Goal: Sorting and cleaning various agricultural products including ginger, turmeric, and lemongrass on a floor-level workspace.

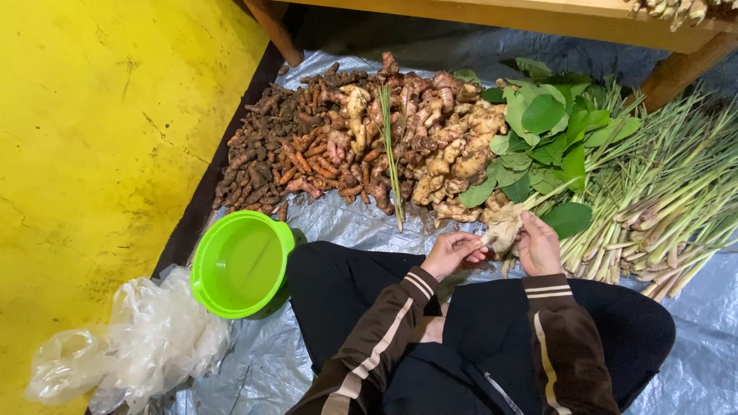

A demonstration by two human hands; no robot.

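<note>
On the grey plastic sheet (338, 223) spread over the floor, before the seated person's knees:

Item, ginger piece (503, 224): pale, knobbly, held up between both hands just in front of the heaps, clear of the sheet. The left hand (453, 252) has its fingertips pinched on the near left end; the right hand (538, 244) has fingers curled closed around the right side. Both sleeves are brown with pale stripes.

Item, ginger heap (453, 150): tan and pinkish rhizomes, piled just beyond the hands.

Item, turmeric heap (284, 150): smaller, dark orange-brown roots, lying left of the ginger and touching it.

Item, single lemongrass stalk (390, 154): lying across the ginger heap, pointing toward the person.

Item, green leaves (546, 127): broad, on stems, resting at the right edge of the ginger.

Item, lemongrass bundle (669, 200): many stalks, far right, root ends toward the person.

Item, green plastic bowl (240, 263): round, just beside the left knee.

Item, clear plastic bags (131, 346): crumpled, near left, on the yellow floor (84, 138).

Item, wooden table (538, 17): along the top edge, legs standing on the sheet.
</note>
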